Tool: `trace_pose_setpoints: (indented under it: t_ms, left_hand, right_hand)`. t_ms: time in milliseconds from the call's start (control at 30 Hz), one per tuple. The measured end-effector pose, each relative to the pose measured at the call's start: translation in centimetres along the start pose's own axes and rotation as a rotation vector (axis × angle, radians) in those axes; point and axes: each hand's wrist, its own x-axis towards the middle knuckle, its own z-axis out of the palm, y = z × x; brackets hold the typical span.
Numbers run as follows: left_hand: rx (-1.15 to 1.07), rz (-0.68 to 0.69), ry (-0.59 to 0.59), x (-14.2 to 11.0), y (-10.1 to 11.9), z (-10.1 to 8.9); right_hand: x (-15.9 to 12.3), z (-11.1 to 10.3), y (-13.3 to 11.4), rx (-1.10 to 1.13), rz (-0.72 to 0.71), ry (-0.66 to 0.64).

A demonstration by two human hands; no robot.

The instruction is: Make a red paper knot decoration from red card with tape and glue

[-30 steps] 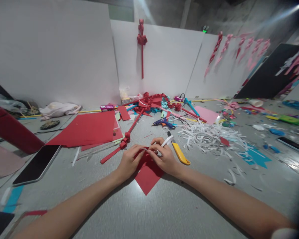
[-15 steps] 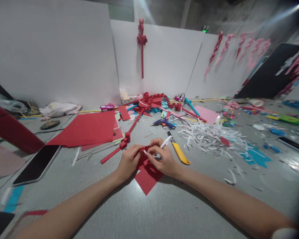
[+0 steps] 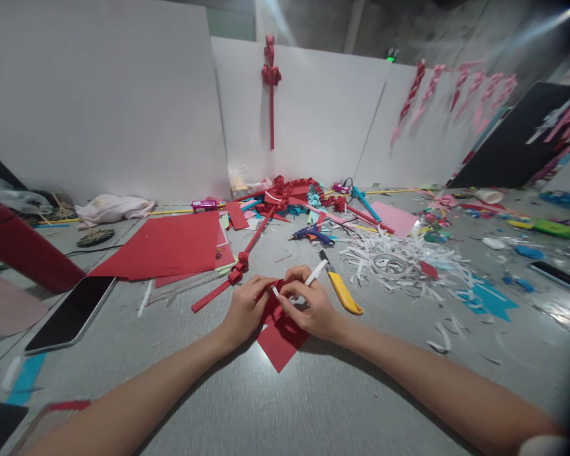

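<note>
A folded piece of red paper (image 3: 283,339) lies in front of me, one corner pointing toward me. My left hand (image 3: 247,305) pinches its upper left part between thumb and fingers. In my right hand (image 3: 312,303) is a narrow white paper strip (image 3: 317,271), which runs through the curled fingers. One end of the strip shows at the thumb tip over the red paper, and the other sticks out above the knuckles. Just right of this hand lies a yellow utility knife (image 3: 344,293). A red folded-paper stem with a knot (image 3: 238,271) rests beyond my left hand.
Red paper sheets (image 3: 171,244) lie to the left, partly over a phone (image 3: 71,316). A blue glue gun (image 3: 312,235) sits ahead. White paper shreds and a tape roll (image 3: 388,265) spread to the right. A red cylinder (image 3: 26,244) leans at far left.
My right hand has shifted slightly, and its thumb has drawn the white strip's end away from the left fingers. The strip's upper part now tilts differently. My left hand stays nearly still.
</note>
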Motion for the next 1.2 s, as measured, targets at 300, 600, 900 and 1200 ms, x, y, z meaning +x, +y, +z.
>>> trace_pose_setpoints:
  t_ms: [300, 600, 900, 1200]
  left_hand:
    - [0.003, -0.005, -0.006, -0.1, -0.2, 0.0]
    - [0.002, 0.005, -0.011, -0.1, -0.3, 0.1]
    - [0.007, -0.005, -0.006, 0.1, -0.5, 0.1]
    - [0.016, -0.008, 0.016, 0.3, 0.6, -0.2]
  right_hand:
    - [-0.1, 0.1, -0.1, 0.003, -0.016, 0.008]
    - [-0.2, 0.1, -0.1, -0.004, -0.028, -0.005]
    - [-0.2, 0.1, -0.2, 0.013, -0.035, -0.015]
    - [0.0, -0.1, 0.4, -0.004, 0.035, 0.055]
